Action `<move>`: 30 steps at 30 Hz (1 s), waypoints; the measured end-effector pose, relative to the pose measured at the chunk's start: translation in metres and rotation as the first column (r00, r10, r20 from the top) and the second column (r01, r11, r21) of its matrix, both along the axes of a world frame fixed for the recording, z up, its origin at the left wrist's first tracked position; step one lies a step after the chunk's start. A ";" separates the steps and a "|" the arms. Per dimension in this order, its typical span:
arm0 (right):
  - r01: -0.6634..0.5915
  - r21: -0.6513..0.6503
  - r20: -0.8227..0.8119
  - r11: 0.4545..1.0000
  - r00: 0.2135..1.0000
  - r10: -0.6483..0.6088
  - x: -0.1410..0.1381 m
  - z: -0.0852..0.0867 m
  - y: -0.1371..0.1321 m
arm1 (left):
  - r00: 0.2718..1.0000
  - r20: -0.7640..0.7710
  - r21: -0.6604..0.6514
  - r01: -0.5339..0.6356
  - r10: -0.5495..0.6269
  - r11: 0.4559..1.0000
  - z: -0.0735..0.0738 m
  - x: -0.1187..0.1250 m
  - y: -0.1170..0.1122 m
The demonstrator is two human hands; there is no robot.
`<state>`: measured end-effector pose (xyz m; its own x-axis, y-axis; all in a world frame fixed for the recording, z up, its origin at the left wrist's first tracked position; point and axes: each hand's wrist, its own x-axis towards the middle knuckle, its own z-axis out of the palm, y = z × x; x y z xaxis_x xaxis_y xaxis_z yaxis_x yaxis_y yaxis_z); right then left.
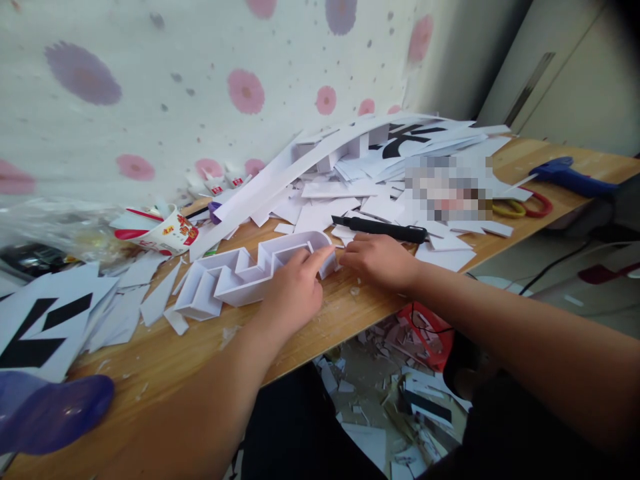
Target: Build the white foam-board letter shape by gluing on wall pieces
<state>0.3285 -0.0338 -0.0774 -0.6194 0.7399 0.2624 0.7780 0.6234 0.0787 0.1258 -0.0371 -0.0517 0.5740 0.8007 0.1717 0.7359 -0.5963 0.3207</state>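
A hollow white foam-board letter (235, 288) with thin upright walls and a curved right end rests on the wooden table. My left hand (295, 290) grips it at the near right wall, its index finger stretched along the curved end; the other fingers are mostly hidden. Just to the right, my right hand (377, 262) is closed in a pinch beside that curved end. Whatever its fingertips hold is too small or hidden to make out. Behind the right hand lies a black utility knife (385, 229), its blade pointing left.
White board scraps (320, 213) and a long strip (290, 173) pile up behind. A paper cup (173, 233) stands left, near printed sheets (55, 320) and a purple object (55, 410). Scissors (537, 202) and a blue glue gun (575, 177) lie right. Offcuts litter the floor.
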 end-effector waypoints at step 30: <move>-0.071 0.064 -0.464 0.995 0.881 0.092 -0.015 -0.015 -0.007 | 0.999 0.052 -0.076 -0.001 0.005 0.997 0.005 0.000 0.000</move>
<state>0.3135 -0.0407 -0.0921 -0.4754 0.6730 0.5667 0.6783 0.6906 -0.2511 0.1256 -0.0368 -0.0467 0.5634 0.8142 0.1398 0.7189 -0.5666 0.4028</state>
